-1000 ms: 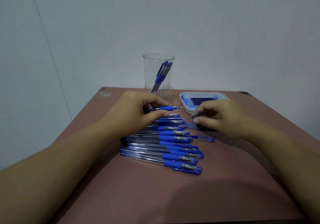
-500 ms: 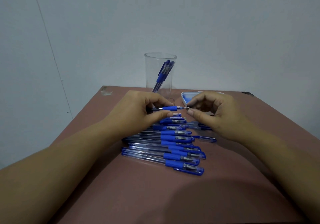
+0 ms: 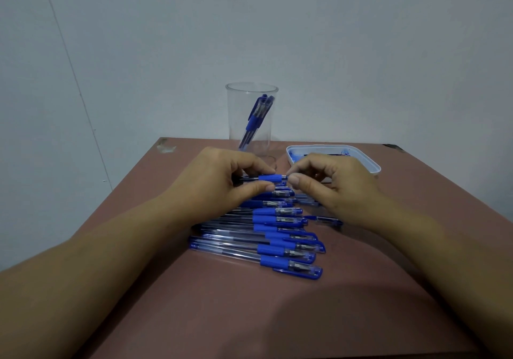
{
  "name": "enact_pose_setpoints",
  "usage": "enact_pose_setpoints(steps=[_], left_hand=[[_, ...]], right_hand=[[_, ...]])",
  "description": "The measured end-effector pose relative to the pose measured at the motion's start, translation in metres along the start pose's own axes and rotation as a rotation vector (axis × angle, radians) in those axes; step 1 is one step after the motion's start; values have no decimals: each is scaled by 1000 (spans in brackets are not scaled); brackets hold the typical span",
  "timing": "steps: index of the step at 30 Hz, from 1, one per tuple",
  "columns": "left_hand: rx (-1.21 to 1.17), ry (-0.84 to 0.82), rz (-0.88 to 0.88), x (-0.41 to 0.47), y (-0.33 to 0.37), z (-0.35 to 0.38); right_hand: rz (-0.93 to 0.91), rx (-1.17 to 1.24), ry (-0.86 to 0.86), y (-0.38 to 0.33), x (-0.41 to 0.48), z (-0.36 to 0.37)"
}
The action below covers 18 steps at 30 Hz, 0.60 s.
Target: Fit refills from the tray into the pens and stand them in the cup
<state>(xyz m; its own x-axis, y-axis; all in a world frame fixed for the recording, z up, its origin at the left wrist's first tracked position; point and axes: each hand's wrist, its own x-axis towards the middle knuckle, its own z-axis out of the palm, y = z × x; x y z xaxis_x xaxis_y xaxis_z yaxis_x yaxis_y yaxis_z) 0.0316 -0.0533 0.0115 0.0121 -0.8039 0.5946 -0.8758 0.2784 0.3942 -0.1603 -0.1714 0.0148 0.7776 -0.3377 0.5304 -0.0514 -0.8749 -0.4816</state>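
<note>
Brown table (image 3: 277, 317), dim light. I have the left hand (image 3: 219, 183) gripping one pen (image 3: 273, 178) by its barrel and the right hand (image 3: 336, 189) pinching its tip end. Only a few finished pens (image 3: 258, 114) stand in the far cup (image 3: 236, 109). I judge the near row (image 3: 277, 236) is left to do, with refills (image 3: 316, 155) in the far-right tray (image 3: 373, 165).

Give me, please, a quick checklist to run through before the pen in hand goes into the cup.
1. The left hand grips the clear pen with a blue grip: ok.
2. The right hand has its fingers pinching the tip end: ok.
3. Refill fully seated inside: cannot tell.
4. Cap fitted: not ok, the tip end shows uncapped.
5. Tall clear plastic cup upright, with room beside the blue pens in it: ok.
6. White plastic tray out of the path to the cup: ok.
</note>
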Motion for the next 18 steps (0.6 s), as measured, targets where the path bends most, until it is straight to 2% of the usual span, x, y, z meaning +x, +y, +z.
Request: enact_pose_setpoints(steps=[8,18], left_hand=[[-9,19,2,-1,1,-1],[-9,7,7,0,1,-1]], right_hand=[[-53,-12,43,3,-1,-1],[-35,11,15,4,-1,-2]])
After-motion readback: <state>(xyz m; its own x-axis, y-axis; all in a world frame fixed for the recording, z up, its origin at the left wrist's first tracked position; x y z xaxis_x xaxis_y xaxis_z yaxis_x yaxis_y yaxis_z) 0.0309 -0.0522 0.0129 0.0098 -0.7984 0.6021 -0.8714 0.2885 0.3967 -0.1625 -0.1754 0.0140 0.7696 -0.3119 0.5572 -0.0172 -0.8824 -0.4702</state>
